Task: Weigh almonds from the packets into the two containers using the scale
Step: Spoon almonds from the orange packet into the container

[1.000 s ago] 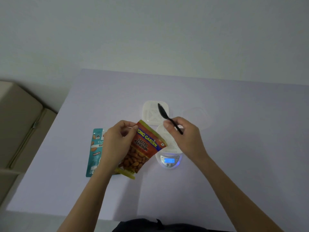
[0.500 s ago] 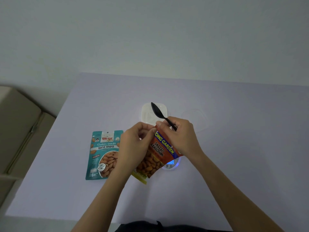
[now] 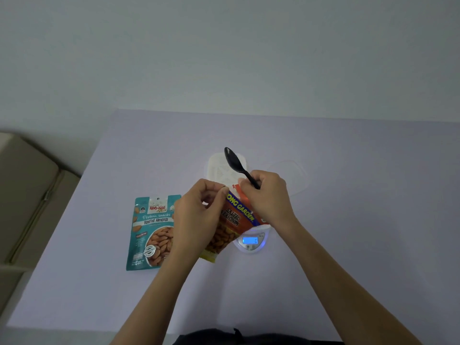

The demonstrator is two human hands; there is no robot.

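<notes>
Fingers (image 3: 219, 190) of your left hand (image 3: 196, 215) and right hand (image 3: 270, 200) pinch the top of the orange packet (image 3: 240, 216) above the scale (image 3: 251, 241); the right also grips the spoon (image 3: 235, 164). At left, teal packet (image 3: 154, 232); far, container (image 3: 219, 170); table (image 3: 348, 220) edge beyond.

The salted-almond packet (image 3: 236, 217) is hanging between the left fingers (image 3: 219, 192) and right fingers (image 3: 245, 188), over the scale (image 3: 251, 241). The spoon (image 3: 235, 163) is projecting behind the right fingers, above a container (image 3: 219, 168). The roasted-almond packet (image 3: 153, 232) is lying left of the left fingers, a lid (image 3: 296, 175) right of the right fingers.
</notes>
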